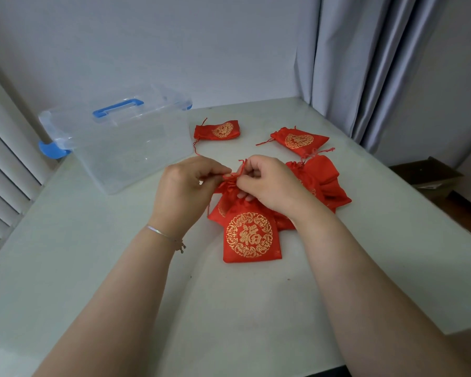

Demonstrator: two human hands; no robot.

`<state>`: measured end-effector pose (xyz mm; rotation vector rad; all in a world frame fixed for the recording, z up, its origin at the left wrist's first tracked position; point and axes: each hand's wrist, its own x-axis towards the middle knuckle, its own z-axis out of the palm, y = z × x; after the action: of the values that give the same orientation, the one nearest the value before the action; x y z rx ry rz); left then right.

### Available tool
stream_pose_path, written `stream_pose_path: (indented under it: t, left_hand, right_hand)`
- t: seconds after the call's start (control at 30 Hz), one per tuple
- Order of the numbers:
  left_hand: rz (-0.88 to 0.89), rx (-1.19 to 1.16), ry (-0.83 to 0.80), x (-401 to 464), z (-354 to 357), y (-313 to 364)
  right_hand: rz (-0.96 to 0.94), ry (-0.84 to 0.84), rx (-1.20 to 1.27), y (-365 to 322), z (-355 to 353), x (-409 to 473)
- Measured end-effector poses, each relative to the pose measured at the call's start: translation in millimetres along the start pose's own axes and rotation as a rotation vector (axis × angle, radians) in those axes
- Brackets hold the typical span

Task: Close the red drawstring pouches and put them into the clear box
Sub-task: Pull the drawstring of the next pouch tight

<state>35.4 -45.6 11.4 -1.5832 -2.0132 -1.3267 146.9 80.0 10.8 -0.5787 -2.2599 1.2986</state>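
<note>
Grey curtain [365, 63], cardboard box [430, 176] far right.

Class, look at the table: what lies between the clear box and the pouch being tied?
In the head view, only bare table and the left hand lie between the clear box and that pouch.

At the centre of the frame, the left hand [186, 186] and the right hand [269, 183] are meeting over the gathered neck of a red pouch [249, 235] lying on the pale desk [93, 268]. The fingers [220, 170] of both hands are pinching its thin red cord [242, 165]. More pouches are piling up under and right of the right hand [324, 180]. Two others are lying apart further up: one at upper centre [218, 129], one to its right [299, 141]. A clear box [128, 148] with a blue handle [117, 106] is sitting at the upper left. A thin bracelet [165, 235] is circling the left wrist.
</note>
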Motion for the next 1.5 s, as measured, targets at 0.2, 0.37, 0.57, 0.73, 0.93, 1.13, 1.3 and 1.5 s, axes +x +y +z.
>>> stream_pose_path:
  t: [0.2,0.37,0.57,0.73,0.93,1.13,1.3,1.5]
  left_hand:
    - [-0.347,-0.419,0.009,2.6,0.9,17.0]
    - [-0.356,-0.478,-0.028,3.7,-5.2,15.2]
    - [-0.148,-0.205,-0.029,3.0,-7.6,14.3]
    - [-0.280,-0.464,0.021,3.9,-10.7,21.3]
    - [-0.428,-0.734,0.006,5.5,-11.0,17.4]
    - [-0.800,-0.800,-0.139,8.7,-13.2,2.5]
    - [-0.762,-0.494,-0.302,6.7,-16.5,-5.2]
    - [-0.698,-0.411,-0.437,6.8,-26.7,-0.8]
  right_hand:
    - [-0.051,0.075,-0.046,0.6,-3.2,-0.2]
    - [-0.057,0.100,0.025,-1.1,0.6,-1.7]
    - [0.174,-0.046,0.803,-3.0,8.4,-3.7]
    - [0.148,-0.085,0.736,-6.1,10.7,-5.0]
    - [-0.049,-0.018,0.043,-8.0,8.5,-8.8]
    - [-0.215,-0.026,-0.258,-4.6,15.8,-12.6]
    - [-0.246,-0.086,-0.333,-5.6,21.3,-15.6]
    - [-0.237,-0.082,-0.341,-5.6,20.9,-16.5]
